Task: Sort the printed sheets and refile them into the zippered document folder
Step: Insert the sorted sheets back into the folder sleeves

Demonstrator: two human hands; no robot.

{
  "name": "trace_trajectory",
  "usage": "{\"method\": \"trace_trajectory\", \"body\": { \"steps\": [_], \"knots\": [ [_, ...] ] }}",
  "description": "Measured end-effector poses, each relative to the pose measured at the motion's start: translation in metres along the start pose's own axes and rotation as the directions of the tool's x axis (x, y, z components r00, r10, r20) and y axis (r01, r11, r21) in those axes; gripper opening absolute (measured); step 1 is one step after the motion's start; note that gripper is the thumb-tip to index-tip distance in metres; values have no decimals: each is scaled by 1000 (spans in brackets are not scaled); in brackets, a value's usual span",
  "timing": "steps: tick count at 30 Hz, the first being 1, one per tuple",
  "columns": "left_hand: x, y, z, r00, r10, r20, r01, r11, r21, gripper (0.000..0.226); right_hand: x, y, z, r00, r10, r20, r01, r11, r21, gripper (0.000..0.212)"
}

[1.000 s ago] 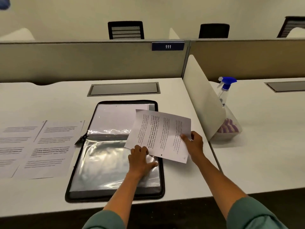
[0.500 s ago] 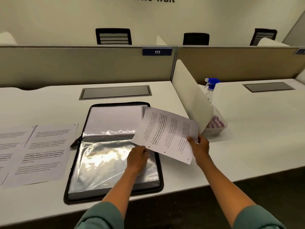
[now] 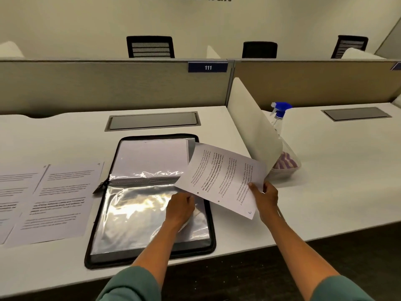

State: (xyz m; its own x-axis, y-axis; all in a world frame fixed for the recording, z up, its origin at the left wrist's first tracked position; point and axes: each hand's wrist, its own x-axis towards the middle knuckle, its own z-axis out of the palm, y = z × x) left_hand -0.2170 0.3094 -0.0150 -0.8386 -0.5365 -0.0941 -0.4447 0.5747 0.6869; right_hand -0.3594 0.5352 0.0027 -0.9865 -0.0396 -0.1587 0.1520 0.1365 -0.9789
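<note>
A black zippered document folder (image 3: 102, 216) lies open on the white desk, its shiny clear sleeves facing up. My right hand (image 3: 265, 197) pinches a printed sheet (image 3: 221, 177) at its near right edge and holds it tilted above the folder's right side. My left hand (image 3: 179, 210) rests on the lower clear sleeve near its right edge, just under the sheet's near corner; its fingertips are hidden. Two more printed sheets (image 3: 63, 196) lie flat on the desk to the left of the folder.
A white divider panel (image 3: 253, 127) stands right of the folder. Behind it are a spray bottle (image 3: 278, 118) with a blue head and a clear bag with purple contents (image 3: 286, 164). A grey cable hatch (image 3: 152, 121) sits beyond the folder, before the partition wall.
My right hand has lifted the sheet up and to the right, off the folder. My left hand has stayed on the lower sleeve. The camera has turned to the right.
</note>
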Motion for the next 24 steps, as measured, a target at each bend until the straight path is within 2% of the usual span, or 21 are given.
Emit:
{"method": "trace_trajectory", "body": {
  "steps": [6,8,11,14,18,22,24],
  "knots": [
    [10,-5,-2,999,-44,27,45,996,-70,18,5,1,2,1000,12,20,-13,1000,12,16],
    [12,-1,-3,998,-55,12,56,995,-81,14,8,0,0,1000,11,12,-11,1000,10,18],
    [16,5,0,996,-83,-24,80,992,-100,21,14,-2,-3,1000,6,-9,-6,1000,4,21],
    [19,10,6,994,-70,-80,61,993,-104,15,16,-3,-9,1000,3,-12,-3,1000,4,24],
    [22,11,11,999,10,-37,-11,1000,-28,17,16,-4,-20,1000,7,-24,-7,1000,-1,25],
    [19,7,17,992,116,41,-122,977,175,38,15,-2,-35,999,-10,-39,9,1000,-15,20],
    [17,7,17,989,138,45,-144,969,201,33,14,-2,-41,999,-17,-32,16,1000,-25,20]
  ]
}}
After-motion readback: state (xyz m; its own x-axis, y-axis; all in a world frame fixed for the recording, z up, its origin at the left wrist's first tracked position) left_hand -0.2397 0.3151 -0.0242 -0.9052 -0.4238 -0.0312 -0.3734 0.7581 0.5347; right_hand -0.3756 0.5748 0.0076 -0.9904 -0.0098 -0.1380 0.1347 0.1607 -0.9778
